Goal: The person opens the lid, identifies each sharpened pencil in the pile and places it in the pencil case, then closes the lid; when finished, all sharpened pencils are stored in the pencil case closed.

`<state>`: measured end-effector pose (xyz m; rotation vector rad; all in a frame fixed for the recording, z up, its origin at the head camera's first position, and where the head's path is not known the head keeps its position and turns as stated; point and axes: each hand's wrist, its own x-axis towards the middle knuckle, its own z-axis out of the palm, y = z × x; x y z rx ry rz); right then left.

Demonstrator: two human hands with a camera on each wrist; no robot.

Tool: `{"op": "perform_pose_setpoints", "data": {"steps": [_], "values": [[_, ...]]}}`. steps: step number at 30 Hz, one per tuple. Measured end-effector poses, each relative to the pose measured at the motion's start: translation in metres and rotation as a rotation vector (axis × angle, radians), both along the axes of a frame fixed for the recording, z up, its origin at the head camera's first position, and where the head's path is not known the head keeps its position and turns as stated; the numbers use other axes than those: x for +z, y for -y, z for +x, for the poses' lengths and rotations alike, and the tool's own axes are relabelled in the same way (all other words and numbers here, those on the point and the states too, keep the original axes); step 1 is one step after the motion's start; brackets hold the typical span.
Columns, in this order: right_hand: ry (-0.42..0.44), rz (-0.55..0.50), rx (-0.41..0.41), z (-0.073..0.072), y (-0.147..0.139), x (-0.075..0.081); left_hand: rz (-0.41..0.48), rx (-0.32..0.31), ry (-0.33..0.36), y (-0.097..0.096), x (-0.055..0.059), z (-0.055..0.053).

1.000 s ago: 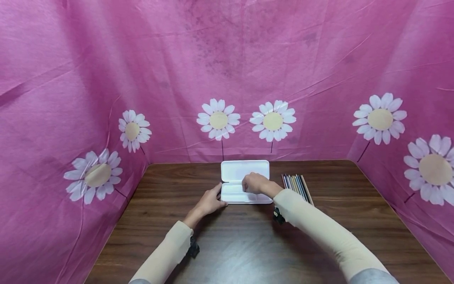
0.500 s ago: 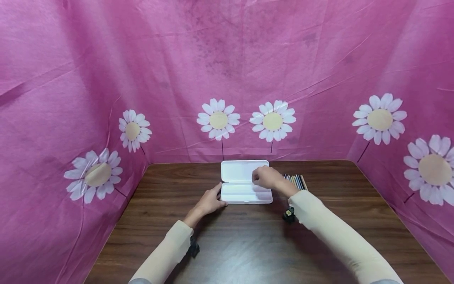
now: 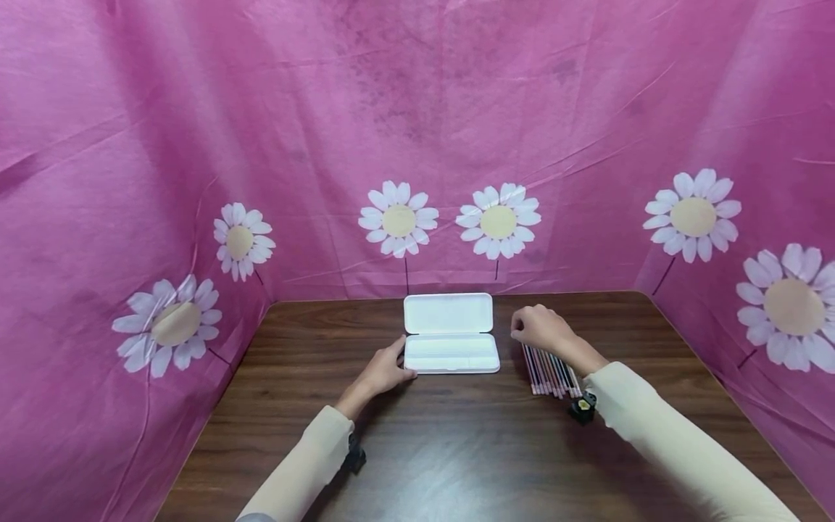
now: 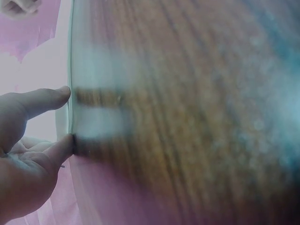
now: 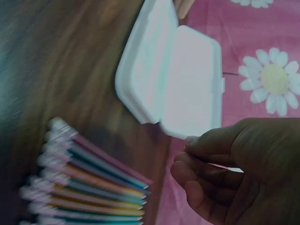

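A white pencil case (image 3: 451,367) stands with its lid (image 3: 449,313) raised toward the back curtain; low dividers are visible inside. My left hand (image 3: 383,370) holds its left end, thumb at the front corner and fingers at the side. In the left wrist view the thumb and a finger meet the case's edge. My right hand (image 3: 543,328) hovers over the far ends of a row of pencils (image 3: 548,373). Its fingers (image 5: 194,199) are loosely bent, the thumb near the index fingertip, with nothing seen between them. The pencils lie side by side, pink erasers toward me.
The dark wooden table (image 3: 424,449) carries the case and pencils near its far side. A pink curtain (image 3: 450,145) with daisies encloses the back and both sides. Each wrist wears a small black camera.
My right hand has moved from inside the case to the right, over the pencils, uncovering the case's interior and the pencils' eraser ends. My left hand has stayed at the case.
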<state>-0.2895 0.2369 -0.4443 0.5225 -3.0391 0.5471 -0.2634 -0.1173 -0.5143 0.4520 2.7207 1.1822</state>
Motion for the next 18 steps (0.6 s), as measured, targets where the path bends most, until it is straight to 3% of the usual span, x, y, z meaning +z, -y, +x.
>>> {"op": "perform_pose_setpoints", "data": {"steps": [6, 12, 18], "values": [[-0.008, 0.038, -0.050, 0.005, -0.013, -0.017, 0.002, 0.003, 0.002, 0.002, -0.001, -0.001], [-0.018, 0.030, -0.083, -0.003, -0.029, -0.047, -0.016, -0.001, -0.004, 0.001, -0.001, -0.001], [-0.013, 0.013, -0.136, -0.008, -0.030, -0.059, -0.005, 0.005, 0.001, 0.001, -0.001, 0.000]]}}
